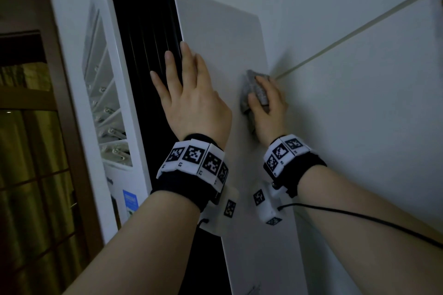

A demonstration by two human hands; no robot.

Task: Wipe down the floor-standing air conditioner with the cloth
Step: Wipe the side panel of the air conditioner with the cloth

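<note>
L hand (191, 103) flat on air conditioner (211, 21) front, fingers straight and spread, tips across the seam btw black louvre strip (143, 31) and white panel (227, 67). R hand (268, 108) grips grey cloth (248, 84), fingers curled over it, at panel's right edge (just beside the wall (347, 91)). Bare panel above cloth up to top edge.
</note>
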